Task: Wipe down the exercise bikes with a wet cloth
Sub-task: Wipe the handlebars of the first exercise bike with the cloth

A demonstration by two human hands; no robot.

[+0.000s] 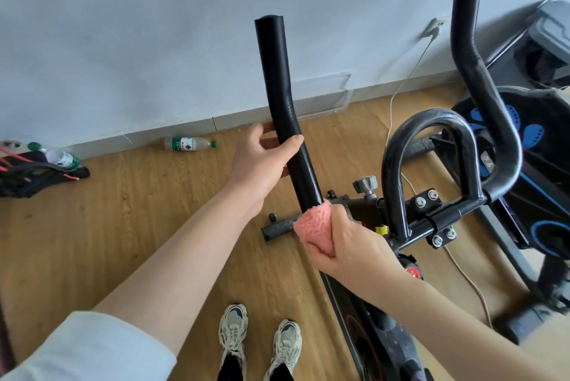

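The left hand (262, 161) grips the bike's (438, 217) left bar (274, 72) about halfway up, thumb across the front and fingers curled behind. This bar is a black padded tube that rises tilted toward the wall (123, 26). At the bar's lower end the right hand (354, 242) clutches a pink cloth (314, 226), fingers curled round the bunched fabric, and holds it against the bar. To the right, the black loop (391, 164) and right bar (468, 50) rise from the same crossbar. A grey knob (365, 185) stands between the left bar and the loop.

2 pale shoes (233, 331) stand on the wood floor (138, 226) below the hands. A bottle (189, 144) lies by the skirting. A second bottle (58, 157) lies at the far left, next to a black bag (27, 177). A white cable (410, 72) runs from a socket (435, 26) on the wall down to the floor. At the far right stands another black machine (539, 134) with blue marks.
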